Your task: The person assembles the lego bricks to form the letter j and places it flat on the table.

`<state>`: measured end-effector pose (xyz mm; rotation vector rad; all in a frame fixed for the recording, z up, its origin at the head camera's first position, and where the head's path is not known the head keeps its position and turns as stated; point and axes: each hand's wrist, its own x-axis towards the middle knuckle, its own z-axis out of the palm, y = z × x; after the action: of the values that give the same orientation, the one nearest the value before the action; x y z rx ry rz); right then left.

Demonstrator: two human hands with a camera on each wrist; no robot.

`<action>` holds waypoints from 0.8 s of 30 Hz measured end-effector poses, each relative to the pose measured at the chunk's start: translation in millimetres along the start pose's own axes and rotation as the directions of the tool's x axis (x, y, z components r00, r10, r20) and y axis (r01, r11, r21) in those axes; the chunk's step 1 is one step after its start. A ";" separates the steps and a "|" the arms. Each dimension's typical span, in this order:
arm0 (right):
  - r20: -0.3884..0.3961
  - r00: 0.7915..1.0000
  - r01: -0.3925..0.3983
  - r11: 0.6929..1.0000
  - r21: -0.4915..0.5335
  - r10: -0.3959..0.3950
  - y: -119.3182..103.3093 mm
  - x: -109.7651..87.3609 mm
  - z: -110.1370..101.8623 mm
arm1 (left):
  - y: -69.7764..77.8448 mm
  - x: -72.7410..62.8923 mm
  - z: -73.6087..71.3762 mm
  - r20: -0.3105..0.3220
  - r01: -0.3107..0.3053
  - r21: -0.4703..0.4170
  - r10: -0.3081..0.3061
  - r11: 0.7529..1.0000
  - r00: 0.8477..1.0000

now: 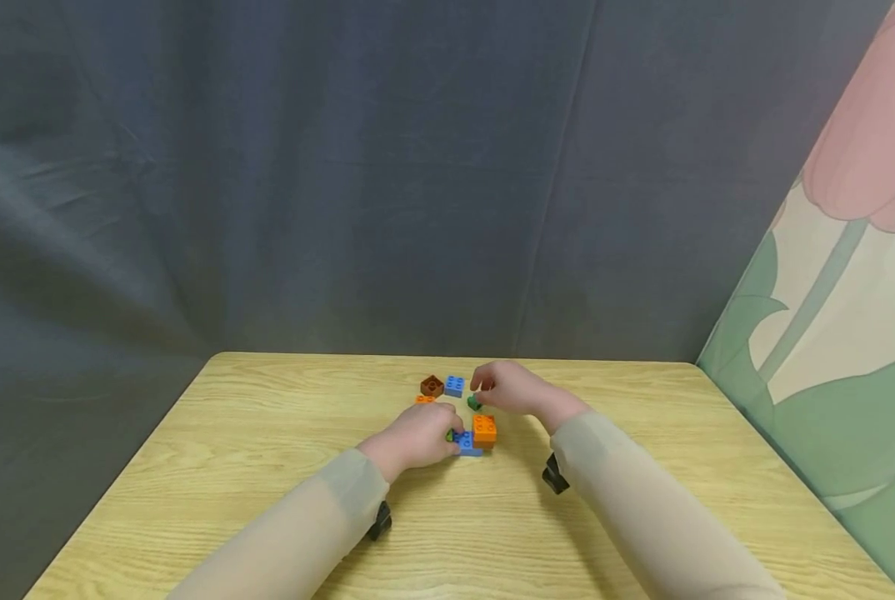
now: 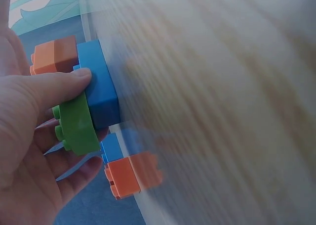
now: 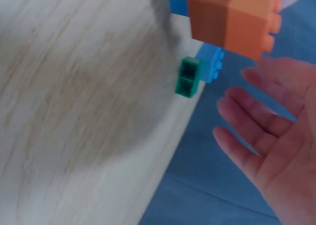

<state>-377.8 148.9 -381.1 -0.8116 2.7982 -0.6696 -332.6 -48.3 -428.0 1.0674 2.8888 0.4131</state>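
My left hand grips a long blue building brick low on the table. Its thumb presses the near side, and other fingers reach behind. A light green brick with a curved edge sits on one end of the blue brick. On the other end stands an orange and brown stack. My right hand hovers beyond the stack with loosely bent fingers and holds nothing. Just by its fingertips in the head view lies a small dark green brick, its hollow underside showing in the right wrist view.
Toward the table's back lie a brown brick, a small blue brick and an orange brick, partly behind the left hand. A dark curtain hangs behind the wooden table. A flower-patterned panel stands at the right.
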 end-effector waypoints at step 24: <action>-0.020 1.000 -0.021 0.978 -0.207 0.018 15.0 61.8 36.6 | 2.3 -0.3 -2.5 -0.011 0.002 0.026 -0.002 1.000 1.000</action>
<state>-427.3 113.2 -421.8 -0.8141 2.9234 -0.3881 -331.2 -47.4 -425.0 1.0696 2.9118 0.3837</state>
